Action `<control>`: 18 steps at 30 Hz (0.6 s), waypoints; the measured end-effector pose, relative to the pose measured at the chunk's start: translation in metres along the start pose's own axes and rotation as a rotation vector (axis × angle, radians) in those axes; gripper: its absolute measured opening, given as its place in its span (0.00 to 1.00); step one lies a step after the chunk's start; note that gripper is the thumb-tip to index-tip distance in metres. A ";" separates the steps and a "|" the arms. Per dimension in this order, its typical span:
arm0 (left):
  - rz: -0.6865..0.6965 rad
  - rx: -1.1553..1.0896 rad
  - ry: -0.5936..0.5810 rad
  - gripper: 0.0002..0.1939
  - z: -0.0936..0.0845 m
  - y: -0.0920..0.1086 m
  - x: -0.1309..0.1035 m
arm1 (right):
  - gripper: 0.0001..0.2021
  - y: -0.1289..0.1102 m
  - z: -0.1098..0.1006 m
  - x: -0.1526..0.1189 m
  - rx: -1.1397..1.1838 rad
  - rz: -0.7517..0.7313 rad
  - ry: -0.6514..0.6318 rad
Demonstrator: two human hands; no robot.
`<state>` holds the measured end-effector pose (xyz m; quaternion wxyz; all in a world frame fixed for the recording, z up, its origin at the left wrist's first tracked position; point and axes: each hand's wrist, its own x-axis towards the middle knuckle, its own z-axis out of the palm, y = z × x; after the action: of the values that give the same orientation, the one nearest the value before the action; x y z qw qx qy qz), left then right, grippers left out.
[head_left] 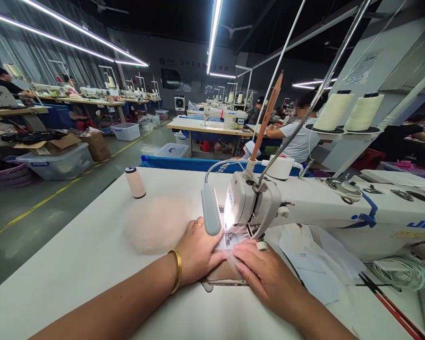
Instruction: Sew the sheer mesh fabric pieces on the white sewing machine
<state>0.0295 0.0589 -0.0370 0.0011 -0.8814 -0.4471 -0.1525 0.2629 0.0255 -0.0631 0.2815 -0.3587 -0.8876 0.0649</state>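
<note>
A white sewing machine (255, 203) stands with its lamp lit over the needle area. Under the presser foot lies sheer pale fabric (230, 259), held down by both hands. My left hand (198, 250), with a gold bangle at the wrist, presses on the cloth left of the needle, thumb pointing right. My right hand (264, 269) holds the near edge of the cloth between thumb and fingers, just right of the needle. A blurred, pale pink sheer piece (157, 224) spreads on the table left of my left hand.
A pink thread spool (135, 182) stands at the table's far left. Right of the machine are white pattern pieces (313, 267), a coiled pale cord (402, 272) and red-handled tweezers (393, 304). People sit at machines beyond.
</note>
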 end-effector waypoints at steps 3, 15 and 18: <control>0.041 0.077 0.019 0.12 -0.007 0.007 -0.004 | 0.15 -0.002 -0.001 0.000 0.027 -0.036 0.019; 0.209 -0.175 0.002 0.07 0.001 0.014 -0.023 | 0.13 -0.010 -0.004 0.005 0.031 0.012 -0.112; 0.218 -0.149 0.066 0.10 0.004 0.012 -0.023 | 0.14 -0.008 -0.004 0.002 -0.012 -0.001 -0.106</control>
<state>0.0277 0.0342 -0.0450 -0.0330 -0.9169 -0.3358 -0.2131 0.2591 0.0204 -0.0559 0.2320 -0.3561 -0.9018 0.0785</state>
